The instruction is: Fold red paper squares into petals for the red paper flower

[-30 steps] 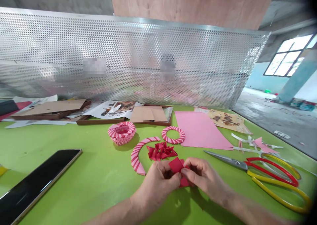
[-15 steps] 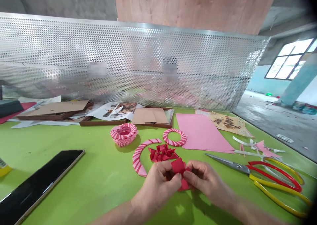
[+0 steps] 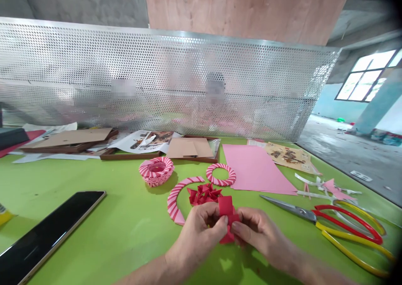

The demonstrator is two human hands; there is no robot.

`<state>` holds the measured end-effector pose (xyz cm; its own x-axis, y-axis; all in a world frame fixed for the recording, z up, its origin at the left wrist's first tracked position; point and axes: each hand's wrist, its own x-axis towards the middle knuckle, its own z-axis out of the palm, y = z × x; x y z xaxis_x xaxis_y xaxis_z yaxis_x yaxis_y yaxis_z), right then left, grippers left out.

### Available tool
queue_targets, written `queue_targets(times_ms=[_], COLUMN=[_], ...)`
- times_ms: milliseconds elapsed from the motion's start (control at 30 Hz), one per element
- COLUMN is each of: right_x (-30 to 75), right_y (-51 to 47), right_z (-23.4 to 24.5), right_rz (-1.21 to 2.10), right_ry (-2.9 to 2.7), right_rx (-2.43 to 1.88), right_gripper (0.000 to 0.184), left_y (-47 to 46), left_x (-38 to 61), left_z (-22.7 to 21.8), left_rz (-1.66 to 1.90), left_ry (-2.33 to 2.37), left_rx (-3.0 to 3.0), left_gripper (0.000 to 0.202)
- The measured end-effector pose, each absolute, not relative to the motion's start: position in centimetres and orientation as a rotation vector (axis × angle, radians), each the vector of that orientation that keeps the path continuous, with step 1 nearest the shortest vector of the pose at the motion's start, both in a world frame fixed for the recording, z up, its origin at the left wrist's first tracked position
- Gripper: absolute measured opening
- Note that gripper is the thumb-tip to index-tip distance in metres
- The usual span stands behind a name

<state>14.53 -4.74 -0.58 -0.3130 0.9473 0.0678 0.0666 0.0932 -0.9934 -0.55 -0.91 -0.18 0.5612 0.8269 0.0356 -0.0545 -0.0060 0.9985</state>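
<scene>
A red folded paper strip (image 3: 225,205) is pinched between both hands above the green table. My left hand (image 3: 201,228) grips it from the left, thumb pressed on its front. From the right, my right hand (image 3: 256,230) pinches its side between thumb and fingers. Parts of the paper behind the fingers are hidden. Just beyond the hands lies a small heap of red folded paper pieces (image 3: 204,193). A pink-and-red striped paper arc (image 3: 174,199) curves around the heap's left side, and a striped paper ring (image 3: 221,174) lies behind it.
Left of the ring stands a striped paper basket (image 3: 156,172). Pink paper sheets (image 3: 254,168) lie at the back right. Scissors (image 3: 309,214) and paper scraps (image 3: 334,188) are on the right; a phone (image 3: 53,230) is on the left. A perforated metal panel (image 3: 176,75) borders the back.
The red paper strip has turned slightly in my fingers; its upper flap now stands straighter and its lower end has shifted left. The surrounding things stay in place.
</scene>
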Motion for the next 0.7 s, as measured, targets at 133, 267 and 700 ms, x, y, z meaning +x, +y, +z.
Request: queue_targets(times_ms=[133,267,700], right_x=[14.6,14.5,14.67], right_y=[-4.77,-4.66,-4.51], right_z=[-0.47,-0.42,-1.26], right_rz=[1.278,1.267,1.251], right_ry=[-1.548,-1.491,-1.439], right_rx=[-1.063,-1.07,-1.082], right_gripper=[0.03,0.03,0.03], left_y=[-0.95,-0.88,-0.76], left_x=[-0.38,-0.26,-0.3], left_z=[-0.1,0.1,0.01], left_rz=[0.775,0.801,0.842], left_ry=[0.697,0.776,0.806], left_rx=[1.383,1.305,1.252], left_gripper=[0.011,0.017,0.025])
